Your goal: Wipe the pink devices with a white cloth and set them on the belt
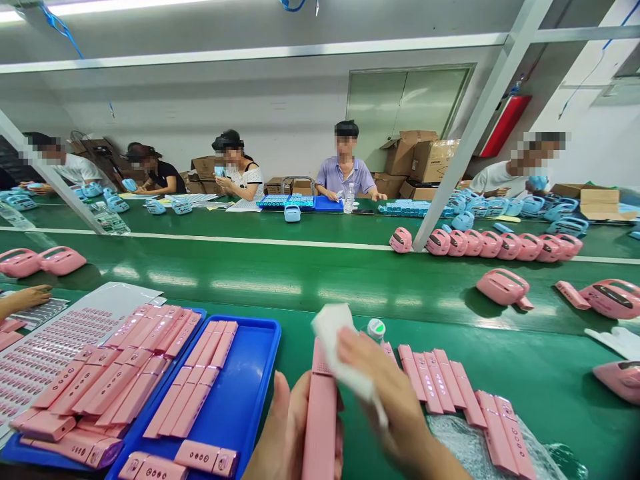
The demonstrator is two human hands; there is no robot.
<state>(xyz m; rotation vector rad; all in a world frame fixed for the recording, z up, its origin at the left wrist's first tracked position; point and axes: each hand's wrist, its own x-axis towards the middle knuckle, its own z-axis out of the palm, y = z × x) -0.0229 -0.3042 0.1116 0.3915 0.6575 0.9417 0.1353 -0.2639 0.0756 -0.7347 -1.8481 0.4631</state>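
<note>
In my left hand stands a long pink bar-shaped device, with a patch of small holes near its upper end. My fingers wrap round its lower part. My right hand grips a white cloth against the device's upper end, and looks slightly blurred. To the left, a blue tray holds several pink devices, some showing round button marks. Another blue tray beside it is heaped with more pink devices. On the right, several pink devices lie in a row, some on clear plastic wrap.
A bottle with a white-and-green cap stands behind my right hand. Printed sheets lie left, near another person's hand. Pink handled units sit on the green belt. Several people work opposite, behind a white post.
</note>
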